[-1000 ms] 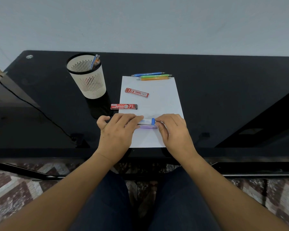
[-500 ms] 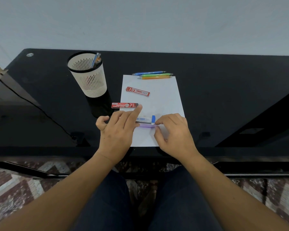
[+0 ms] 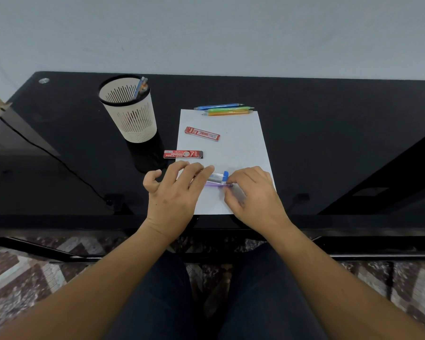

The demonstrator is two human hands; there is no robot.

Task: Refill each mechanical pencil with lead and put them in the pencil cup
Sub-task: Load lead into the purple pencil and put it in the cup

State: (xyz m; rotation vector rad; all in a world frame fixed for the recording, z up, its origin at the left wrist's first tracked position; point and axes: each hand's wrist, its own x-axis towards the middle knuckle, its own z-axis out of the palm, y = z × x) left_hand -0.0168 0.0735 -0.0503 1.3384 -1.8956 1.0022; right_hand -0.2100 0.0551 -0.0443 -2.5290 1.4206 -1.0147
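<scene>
A purple mechanical pencil [image 3: 213,184] lies on the white paper [image 3: 241,153], just in front of a clear lead tube with a blue cap [image 3: 219,177]. My right hand [image 3: 253,195] pinches the pencil's right end between thumb and fingertips. My left hand [image 3: 174,192] is spread flat, thumb lifted, its fingertips lying over the left ends of the pencil and tube and hiding them. Blue [image 3: 219,106], green [image 3: 228,109] and orange [image 3: 227,113] pencils lie side by side at the paper's far edge. The cream slotted pencil cup [image 3: 129,119] stands back left with two pencils [image 3: 140,88] in it.
Two red lead boxes lie nearby: one on the paper [image 3: 202,134], one across its left edge [image 3: 183,154]. The desk [image 3: 329,143] is glossy black, with a wall behind it. A black cable [image 3: 59,160] runs across its left side. My knees are under the near edge.
My left hand has loosened and spread its fingers, thumb lifting away. My right hand has slid from the blue-capped tube down to the purple pencil's right end.
</scene>
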